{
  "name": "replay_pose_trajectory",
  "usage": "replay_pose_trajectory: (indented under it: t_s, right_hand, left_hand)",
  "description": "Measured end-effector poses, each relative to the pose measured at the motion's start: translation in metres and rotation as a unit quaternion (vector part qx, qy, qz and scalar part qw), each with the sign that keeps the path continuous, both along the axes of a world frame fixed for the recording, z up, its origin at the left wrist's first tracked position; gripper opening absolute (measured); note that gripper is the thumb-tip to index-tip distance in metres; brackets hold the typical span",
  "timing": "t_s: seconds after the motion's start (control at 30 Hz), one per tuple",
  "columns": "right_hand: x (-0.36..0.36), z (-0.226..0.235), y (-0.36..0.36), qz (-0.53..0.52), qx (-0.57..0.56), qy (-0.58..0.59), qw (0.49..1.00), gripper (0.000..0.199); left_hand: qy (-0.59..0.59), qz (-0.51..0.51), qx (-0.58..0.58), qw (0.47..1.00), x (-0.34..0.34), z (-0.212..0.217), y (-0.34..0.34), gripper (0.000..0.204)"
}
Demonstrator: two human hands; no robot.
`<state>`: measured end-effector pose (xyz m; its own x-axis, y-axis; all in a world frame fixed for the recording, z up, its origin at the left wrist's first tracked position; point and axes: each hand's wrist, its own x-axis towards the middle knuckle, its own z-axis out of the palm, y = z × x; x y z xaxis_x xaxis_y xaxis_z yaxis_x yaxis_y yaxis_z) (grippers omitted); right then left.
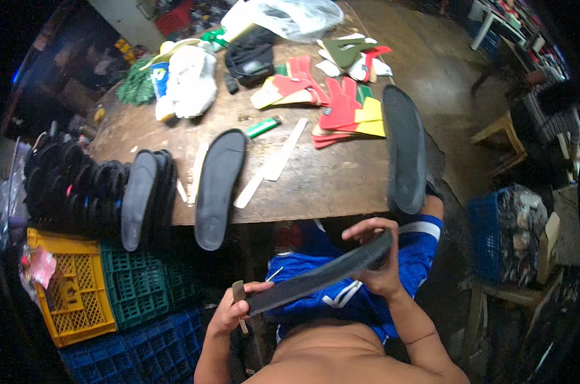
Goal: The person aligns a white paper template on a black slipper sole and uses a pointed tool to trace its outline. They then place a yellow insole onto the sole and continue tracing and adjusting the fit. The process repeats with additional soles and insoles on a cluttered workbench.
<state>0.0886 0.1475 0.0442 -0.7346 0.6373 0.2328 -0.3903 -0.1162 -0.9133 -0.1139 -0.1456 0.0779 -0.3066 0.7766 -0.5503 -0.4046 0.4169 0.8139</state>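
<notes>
My right hand grips the far end of a long dark shoe sole, held slanted over my lap. My left hand holds the sole's near end together with a small knife or blade sticking up by the thumb. Blue shorts show beneath the sole. On the wooden table ahead lie two more black soles: one overhanging the front edge, another at the right edge.
A stack of black soles and a heap of sandals sit at the left. Red, yellow and green cut pieces, a green lighter, pale strips and bags lie on the table. Yellow, green and blue crates stand at lower left; a blue basket stands right.
</notes>
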Motion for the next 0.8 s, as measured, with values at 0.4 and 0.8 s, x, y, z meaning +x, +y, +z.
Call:
replay_pose_trajectory:
  t_s: [0.4,0.8]
  right_hand:
    - [0.075,-0.106,-0.045,-0.087,-0.074,-0.133,0.984,0.064]
    - [0.075,-0.086,-0.039,-0.111,-0.012,-0.156,0.981,0.076]
  left_hand:
    - [0.362,0.158,0.104,0.913,0.03,-0.009,0.062,0.079]
    - [0.106,0.211,0.189,0.953,0.107,-0.07,0.116,0.029]
